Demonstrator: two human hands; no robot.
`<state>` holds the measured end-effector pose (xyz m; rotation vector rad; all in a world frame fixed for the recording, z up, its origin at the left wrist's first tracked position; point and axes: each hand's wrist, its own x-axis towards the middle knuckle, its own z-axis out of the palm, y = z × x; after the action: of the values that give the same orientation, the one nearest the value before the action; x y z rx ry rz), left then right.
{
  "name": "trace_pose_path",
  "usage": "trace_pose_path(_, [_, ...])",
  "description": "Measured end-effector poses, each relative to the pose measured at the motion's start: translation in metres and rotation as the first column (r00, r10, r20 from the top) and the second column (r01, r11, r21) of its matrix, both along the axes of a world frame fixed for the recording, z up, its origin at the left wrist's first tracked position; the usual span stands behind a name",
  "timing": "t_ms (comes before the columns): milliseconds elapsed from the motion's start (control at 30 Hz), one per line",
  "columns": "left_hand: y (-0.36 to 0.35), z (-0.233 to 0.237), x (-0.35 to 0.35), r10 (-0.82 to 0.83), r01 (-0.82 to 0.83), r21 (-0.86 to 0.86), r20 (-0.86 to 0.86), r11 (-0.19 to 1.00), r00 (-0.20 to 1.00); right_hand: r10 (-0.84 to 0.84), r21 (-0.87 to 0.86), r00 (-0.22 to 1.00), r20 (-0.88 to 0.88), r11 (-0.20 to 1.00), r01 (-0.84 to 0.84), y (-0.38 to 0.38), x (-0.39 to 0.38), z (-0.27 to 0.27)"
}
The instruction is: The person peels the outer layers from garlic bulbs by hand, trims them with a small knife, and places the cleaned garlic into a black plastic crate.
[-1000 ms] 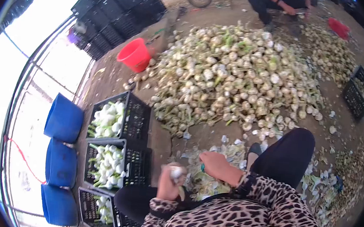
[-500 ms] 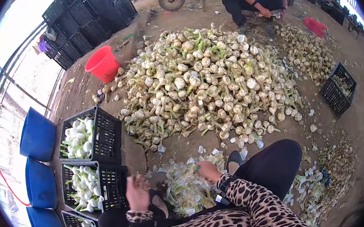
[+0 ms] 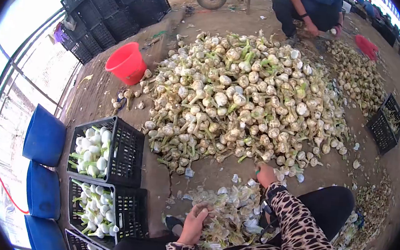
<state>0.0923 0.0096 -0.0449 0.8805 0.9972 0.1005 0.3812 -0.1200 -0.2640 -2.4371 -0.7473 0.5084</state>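
Observation:
A large heap of unpeeled bulbs with stalks (image 3: 245, 100) lies on the ground in front of me. My right hand (image 3: 266, 175) is at the heap's near edge with its fingers closed; what is in them, if anything, is hidden. Lower and to the left, my left hand (image 3: 195, 225) is raised with its fingers curled, above the edge of a pile of peeled skins (image 3: 230, 207). I cannot make out anything in it. Black crates (image 3: 127, 152) of white peeled bulbs (image 3: 92, 151) stand at my left.
A red bucket (image 3: 128, 64) stands behind the crates, and blue tubs (image 3: 44, 136) line the left side. Stacked black crates (image 3: 109, 15) are at the back left. Another person (image 3: 307, 12) crouches beyond the heap. A black crate (image 3: 387, 124) sits at the right.
My right hand has moved forward from over the skins to the heap's edge. My left hand has moved right, away from the crates, toward the skins. The camera view has shifted.

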Motion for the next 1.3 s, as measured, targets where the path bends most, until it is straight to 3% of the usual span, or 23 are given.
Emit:
trace_pose_path(67, [0.001, -0.005, -0.004, -0.013, 0.013, 0.075, -0.005, 0.997, 1.000, 0.025, -0.073, 0.995, -0.094, 0.997, -0.032, 0.024, -0.024, 0.051])
trace_pose_path(133, [0.001, -0.011, -0.007, -0.039, 0.040, 0.214, -0.011, 0.976, 0.999, 0.145, 0.254, 0.981, -0.130, 0.961, -0.108, 0.044, -0.049, 0.065])
trace_pose_path(200, [0.002, -0.012, -0.008, 0.119, -0.125, 0.113, 0.062, 0.986, 0.991, 0.178, 0.358, 0.808, -0.562, 0.933, 0.043, 0.064, -0.080, 0.093])
trace_pose_path(233, [0.003, -0.008, -0.010, 0.200, -0.205, 0.058, 0.090, 0.977, 0.976, 0.271, 0.438, 0.755, -0.598, 0.899, 0.025, 0.068, -0.096, 0.121])
trace_pose_path(300, [0.004, 0.012, -0.012, 0.225, -0.210, -0.097, 0.175, 0.973, 0.959, 0.449, 0.584, 0.625, -0.638, 0.812, 0.013, 0.065, -0.120, 0.188])
trace_pose_path(400, [0.004, 0.026, -0.018, 0.207, -0.118, -0.236, 0.396, 0.965, 0.894, 0.447, 0.572, 0.549, -0.706, 0.818, 0.069, 0.047, -0.143, 0.241])
trace_pose_path(500, [-0.007, 0.033, -0.025, 0.164, -0.174, -0.019, 0.445, 0.985, 0.881, 0.419, 0.591, 0.491, -0.763, 0.760, 0.270, 0.030, -0.166, 0.258])
trace_pose_path(567, [-0.013, 0.036, -0.026, 0.108, -0.227, 0.174, 0.514, 0.958, 0.851, 0.403, 0.549, 0.448, -0.798, 0.794, 0.262, 0.026, -0.183, 0.258])
trace_pose_path(633, [-0.017, 0.039, -0.029, -0.038, -0.210, 0.431, 0.498, 0.878, 0.866, 0.339, 0.436, 0.362, -0.869, 0.869, 0.235, 0.029, -0.195, 0.261])
trace_pose_path(767, [-0.018, 0.032, -0.040, -0.174, -0.176, 0.721, 0.383, 0.670, 0.907, 0.268, 0.378, 0.317, -0.910, 0.850, 0.367, 0.034, -0.209, 0.280])
trace_pose_path(867, [-0.020, 0.037, -0.048, -0.143, -0.188, 0.674, 0.403, 0.714, 0.904, 0.312, 0.463, 0.468, -0.826, 0.851, 0.249, 0.039, -0.211, 0.256])
trace_pose_path(967, [-0.020, 0.044, -0.054, -0.103, -0.214, 0.606, 0.444, 0.766, 0.890, 0.381, 0.548, 0.520, -0.765, 0.809, 0.213, 0.037, -0.214, 0.275])
trace_pose_path(1100, [-0.016, 0.050, -0.058, -0.078, -0.247, 0.520, 0.526, 0.818, 0.847, 0.381, 0.519, 0.632, -0.675, 0.854, 0.039, 0.038, -0.210, 0.273])
trace_pose_path(1167, [-0.013, 0.046, -0.060, -0.036, -0.230, 0.433, 0.524, 0.872, 0.851, 0.437, 0.538, 0.692, -0.574, 0.839, -0.083, 0.038, -0.206, 0.270])
trace_pose_path(1267, [-0.012, 0.048, -0.064, 0.062, -0.209, 0.216, 0.540, 0.954, 0.839, 0.598, 0.667, 0.755, -0.269, 0.681, -0.302, 0.034, -0.196, 0.282])
trace_pose_path(1300, [-0.011, 0.050, -0.065, 0.101, -0.202, 0.129, 0.544, 0.971, 0.833, 0.593, 0.661, 0.749, -0.295, 0.693, -0.288, 0.034, -0.195, 0.287])
